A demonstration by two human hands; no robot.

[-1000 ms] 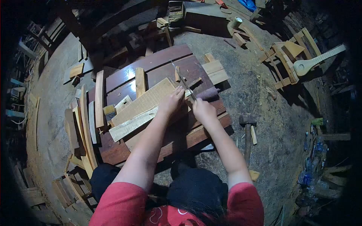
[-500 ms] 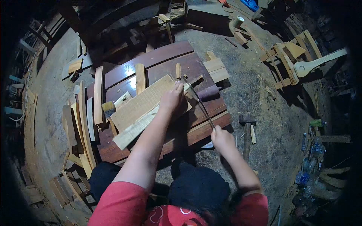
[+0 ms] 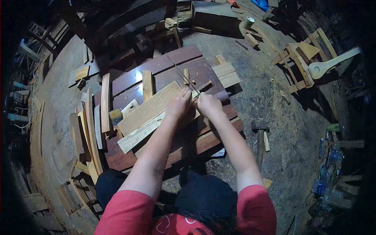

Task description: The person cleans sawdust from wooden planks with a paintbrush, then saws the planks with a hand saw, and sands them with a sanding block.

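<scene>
My right hand (image 3: 208,105) is closed around the near end of a handsaw (image 3: 181,73), whose long thin blade is seen nearly edge-on and points away to the upper left. The blade lies across the far end of a pale wooden strip (image 3: 143,135). Gripping that strip near the blade and pressing it down is my left hand (image 3: 178,105), close beside my right. A wide flat board (image 3: 150,107) lies along the strip. Both rest on a low, dark red wooden table (image 3: 164,64). My fingertips partly hide the place where blade and wood meet.
Offcuts, including an upright-lying block (image 3: 147,84), are spread on the table. Long wooden strips (image 3: 92,133) lean at its left edge. A hammer (image 3: 260,137) is on the floor to the right. Farther right, a pale guitar-neck-shaped piece (image 3: 333,64) rests on a wooden frame (image 3: 291,70).
My right hand has pushed the handsaw forward and to the upper left, so its blade now reaches well past the strip. My left hand keeps its hold on the wood.
</scene>
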